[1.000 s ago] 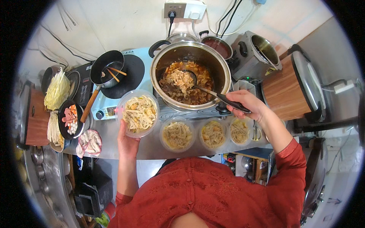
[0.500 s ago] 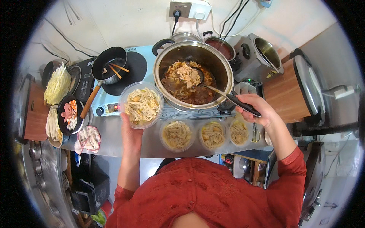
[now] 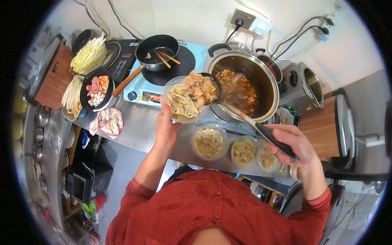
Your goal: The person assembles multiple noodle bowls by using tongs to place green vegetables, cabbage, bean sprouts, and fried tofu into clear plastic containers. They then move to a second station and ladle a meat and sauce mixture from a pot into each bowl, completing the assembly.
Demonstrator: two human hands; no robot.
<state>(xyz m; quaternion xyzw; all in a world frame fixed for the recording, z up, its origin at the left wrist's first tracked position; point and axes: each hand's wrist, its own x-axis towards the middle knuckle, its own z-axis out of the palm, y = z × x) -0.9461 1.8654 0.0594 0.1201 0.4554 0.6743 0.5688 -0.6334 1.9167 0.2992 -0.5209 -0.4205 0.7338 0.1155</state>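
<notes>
My left hand (image 3: 166, 125) grips a clear round plastic container (image 3: 175, 107) from its near side; pale enoki-like strands and yellowish pieces fill it. My right hand (image 3: 296, 147) is closed round the black handle of a ladle (image 3: 261, 126). The ladle's bowl, heaped with cooked meat slices (image 3: 200, 87), is over the right part of that container. Just to the right stands a large steel pot (image 3: 271, 87) of brown broth with meat and bits in it. Three similar filled containers, the nearest one a plastic tub (image 3: 209, 142), sit along the counter's front.
On a light-blue induction cooker (image 3: 196, 53) rests a small black saucepan (image 3: 157, 45) with chopsticks in it. At left are a cabbage (image 3: 89, 55), a black bowl of sausage and white pieces (image 3: 97, 90), and a crumpled cloth (image 3: 107, 121). A grey steel appliance (image 3: 304, 87) stands right of the pot.
The ladle has come up out of the pot and left, carrying meat over the container in my left hand. The whole view has shifted, so the counter's things appear further right.
</notes>
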